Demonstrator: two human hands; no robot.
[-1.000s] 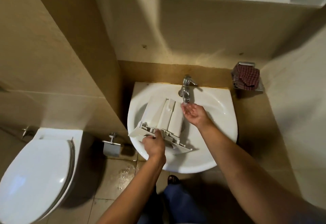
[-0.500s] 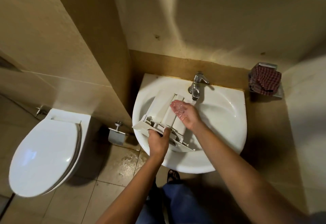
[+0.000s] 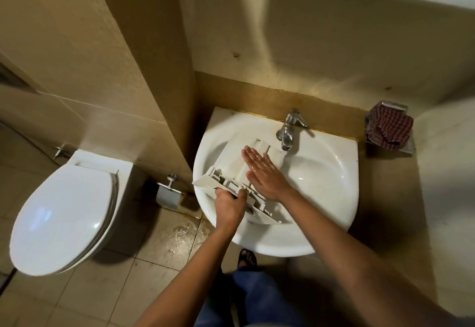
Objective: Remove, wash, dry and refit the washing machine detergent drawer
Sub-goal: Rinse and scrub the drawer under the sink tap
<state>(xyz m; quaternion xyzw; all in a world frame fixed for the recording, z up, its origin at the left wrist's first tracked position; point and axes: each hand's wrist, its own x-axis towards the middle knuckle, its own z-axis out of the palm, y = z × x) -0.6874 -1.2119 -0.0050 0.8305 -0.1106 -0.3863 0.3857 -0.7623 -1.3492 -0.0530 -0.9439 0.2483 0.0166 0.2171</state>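
- Now, wash with drawer (image 3: pixel 235 158) tilted in sink (image 3: pixel 331 205), far end just beneath tap (image 3: pixel 288 131).
- Grip hard with left hand (image 3: pixel 228 205), curled round the front panel (image 3: pixel 205 184); probably slippery when wet.
- Rub lengthwise with right hand (image 3: pixel 266 176), laid flat and straight-fingered on the drawer.
- Flip afterwards to reach compartments, likely holding residue.
- Angle low to avoid splashing the floor (image 3: pixel 180 234).

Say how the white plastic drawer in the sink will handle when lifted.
Probably stiff: the white plastic detergent drawer holds shape propped in the white sink. Likely slippery: the right hand flat on it glistens. Probably light: the left hand alone grips its front.
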